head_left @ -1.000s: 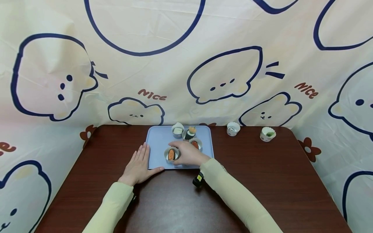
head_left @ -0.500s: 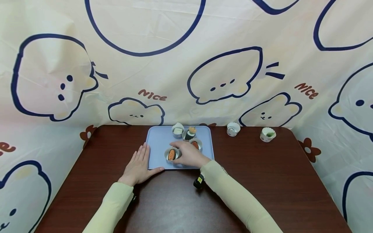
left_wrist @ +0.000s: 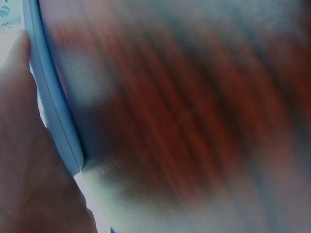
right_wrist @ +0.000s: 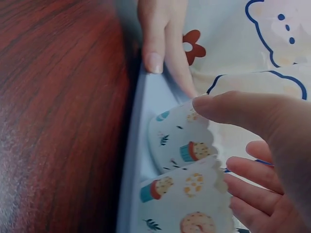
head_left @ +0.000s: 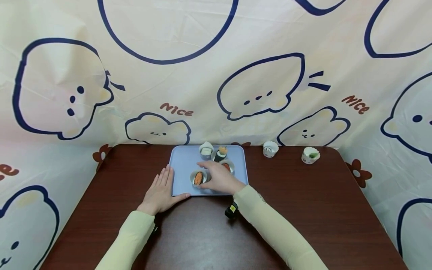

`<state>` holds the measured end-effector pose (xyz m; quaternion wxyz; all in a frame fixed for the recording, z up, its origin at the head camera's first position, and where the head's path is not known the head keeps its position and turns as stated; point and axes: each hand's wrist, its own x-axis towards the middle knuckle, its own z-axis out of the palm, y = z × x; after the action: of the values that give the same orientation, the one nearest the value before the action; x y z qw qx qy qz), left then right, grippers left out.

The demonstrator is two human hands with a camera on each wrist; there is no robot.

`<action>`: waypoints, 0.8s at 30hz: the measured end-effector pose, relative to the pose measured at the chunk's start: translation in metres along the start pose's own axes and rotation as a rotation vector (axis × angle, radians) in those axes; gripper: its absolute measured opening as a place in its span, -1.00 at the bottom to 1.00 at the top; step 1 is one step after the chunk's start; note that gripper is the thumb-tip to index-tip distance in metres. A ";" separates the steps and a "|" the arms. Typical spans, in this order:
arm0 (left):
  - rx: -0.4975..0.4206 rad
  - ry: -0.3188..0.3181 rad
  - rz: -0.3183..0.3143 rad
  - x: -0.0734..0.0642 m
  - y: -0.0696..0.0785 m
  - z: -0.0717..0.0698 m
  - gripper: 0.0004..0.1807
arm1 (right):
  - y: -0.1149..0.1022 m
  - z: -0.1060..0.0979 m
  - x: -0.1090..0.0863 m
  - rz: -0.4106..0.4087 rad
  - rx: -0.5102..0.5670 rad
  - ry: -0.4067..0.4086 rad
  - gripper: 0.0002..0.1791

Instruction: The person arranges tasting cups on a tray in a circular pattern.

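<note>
My right hand (head_left: pixel 221 178) is beside a paper cup (head_left: pixel 194 182) that holds an orange-topped sushi piece (head_left: pixel 198 178). In the right wrist view the thumb touches or nearly touches the rim of that printed cup (right_wrist: pixel 180 138), while the other fingers (right_wrist: pixel 252 179) stand apart from it. A second printed cup (right_wrist: pixel 187 201) stands closer to the wrist, its inside out of sight. Everything is on a blue tray (head_left: pixel 180 161). My left hand (head_left: pixel 158 193) lies flat, fingers straight, against the tray's left edge, thumb along its front corner.
Toward the tray's back stand a cup with a pale piece (head_left: pixel 206 150), another with a dark roll (head_left: pixel 219 154) and one with a reddish piece (head_left: pixel 230 165). Two more cups, one white (head_left: pixel 270 149) and one with green inside (head_left: pixel 310 155), stand right on the brown table (head_left: pixel 303 210).
My right hand has shifted very slightly right, its fingers spreading a little away from the cup with the orange sushi piece. My left hand has kept its place on the tray.
</note>
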<state>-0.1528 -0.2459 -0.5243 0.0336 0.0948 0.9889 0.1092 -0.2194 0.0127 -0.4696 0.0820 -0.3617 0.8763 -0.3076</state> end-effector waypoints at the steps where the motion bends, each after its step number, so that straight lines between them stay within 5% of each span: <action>1: -0.007 0.007 0.003 -0.001 0.002 -0.002 0.39 | -0.001 -0.002 -0.001 0.000 0.003 0.004 -0.14; 9: -0.042 0.020 0.011 -0.005 0.010 -0.014 0.35 | -0.003 -0.013 -0.007 -0.003 0.027 0.057 -0.13; 24: -0.020 -0.016 -0.007 -0.001 0.004 -0.006 0.42 | 0.002 -0.031 -0.018 0.002 0.192 0.138 -0.16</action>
<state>-0.1513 -0.2433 -0.5178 0.0429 0.0917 0.9878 0.1184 -0.2184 0.0411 -0.4473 0.0561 -0.3291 0.8467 -0.4144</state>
